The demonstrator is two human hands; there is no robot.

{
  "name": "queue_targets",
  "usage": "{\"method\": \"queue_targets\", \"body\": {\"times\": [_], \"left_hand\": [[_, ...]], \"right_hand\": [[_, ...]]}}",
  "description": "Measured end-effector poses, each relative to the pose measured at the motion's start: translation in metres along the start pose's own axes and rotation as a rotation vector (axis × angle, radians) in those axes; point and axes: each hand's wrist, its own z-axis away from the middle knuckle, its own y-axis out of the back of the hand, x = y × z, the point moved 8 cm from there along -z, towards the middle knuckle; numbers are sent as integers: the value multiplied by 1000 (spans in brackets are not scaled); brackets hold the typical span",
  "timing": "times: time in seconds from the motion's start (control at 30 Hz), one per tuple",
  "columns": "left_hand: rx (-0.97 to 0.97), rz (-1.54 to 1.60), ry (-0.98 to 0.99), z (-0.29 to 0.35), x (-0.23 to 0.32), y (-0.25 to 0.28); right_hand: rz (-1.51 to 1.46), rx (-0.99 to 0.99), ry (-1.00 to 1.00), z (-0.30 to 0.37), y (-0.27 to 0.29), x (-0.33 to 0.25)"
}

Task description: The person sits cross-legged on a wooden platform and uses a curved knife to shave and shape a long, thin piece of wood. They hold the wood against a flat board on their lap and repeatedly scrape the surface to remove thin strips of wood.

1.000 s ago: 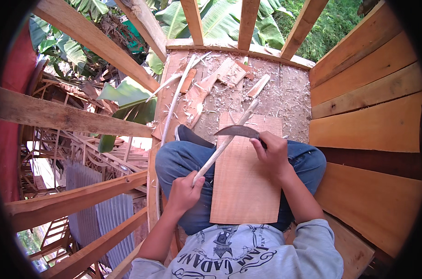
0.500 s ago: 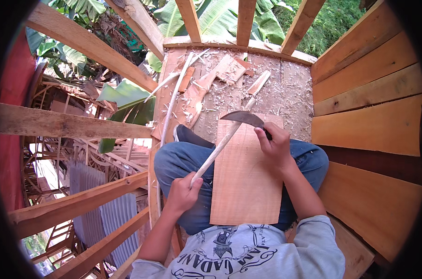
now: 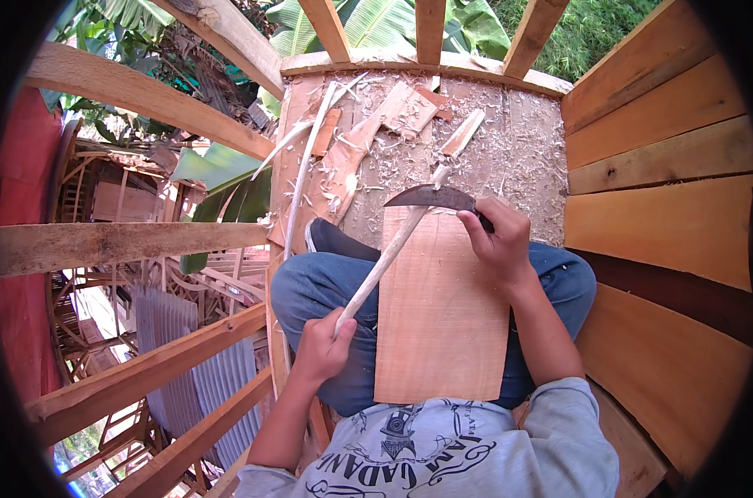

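Note:
My left hand (image 3: pixel 325 344) is closed round the near end of a pale, peeled wooden stick (image 3: pixel 383 264), which slants away and up to the right. In my right hand (image 3: pixel 501 236) is the dark handle of a curved knife (image 3: pixel 433 197), its blade pointing left. The blade lies across the stick close to its far end and seems to touch it. Beneath the stick, a flat wooden board (image 3: pixel 443 324) rests across my lap between my bent legs.
Wood shavings (image 3: pixel 518 149) litter the plank floor ahead. A split wood piece (image 3: pixel 464 133), board offcuts (image 3: pixel 352 158) and long thin strips (image 3: pixel 306 170) lie there. Slatted rails (image 3: pixel 136 249) border the left side; a plank wall (image 3: pixel 659 224) stands at the right.
The knife has slid a little toward the far end of the stick, and its blade is now more level. My left hand still grips the near end, almost unmoved.

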Motion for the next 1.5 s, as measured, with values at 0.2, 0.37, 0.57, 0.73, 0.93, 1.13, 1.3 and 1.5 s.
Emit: {"method": "queue_targets", "body": {"times": [0.2, 0.37, 0.57, 0.73, 0.93, 1.13, 1.3, 1.5], "left_hand": [[-1, 2, 8, -1, -3, -1], [-4, 9, 17, -1, -4, -3], [-14, 24, 19, -4, -1, -4], [-13, 41, 24, 0, -6, -4], [1, 17, 15, 1, -8, 0], [8, 7, -37, -6, -3, -4], [49, 58, -24, 3, -13, -10], [61, 70, -41, 4, -9, -11]], "right_hand": [[0, -50, 133, 3, -5, -13], [-61, -156, 193, 19, -19, -24], [-127, 30, 11, 1, 2, 3], [-146, -91, 97, 13, -12, -13], [-152, -64, 131, 16, -16, -14], [-139, 108, -91, 14, 6, 11], [-134, -26, 175, 18, -5, -14], [-160, 62, 60, 13, 2, -2]]}}
